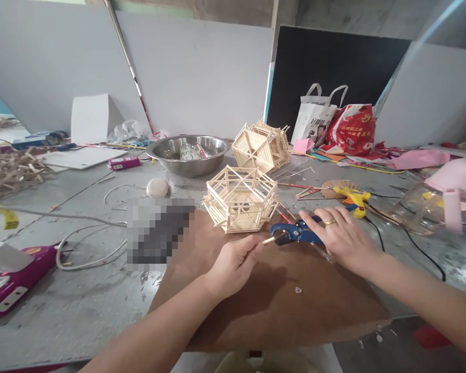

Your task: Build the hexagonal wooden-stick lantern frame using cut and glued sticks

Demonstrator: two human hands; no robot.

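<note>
My left hand [233,264] pinches a thin wooden stick [267,241], whose tip reaches into the jaws of a blue-handled cutter [293,233]. My right hand [341,235], a ring on one finger, is wrapped round the cutter's handles. Both hands work over a brown cardboard sheet [279,300]. Just behind the cutter stands a hexagonal frame built of wooden sticks [241,199]. A second stick frame [260,147] lies tilted further back.
A steel bowl [186,154] stands at the back centre. A yellow glue gun [353,198] with a black cord lies right of the frames. Loose sticks pile at the far left [11,168]. White cable [85,243], bags [337,127] and pink paper [454,173] surround the cardboard.
</note>
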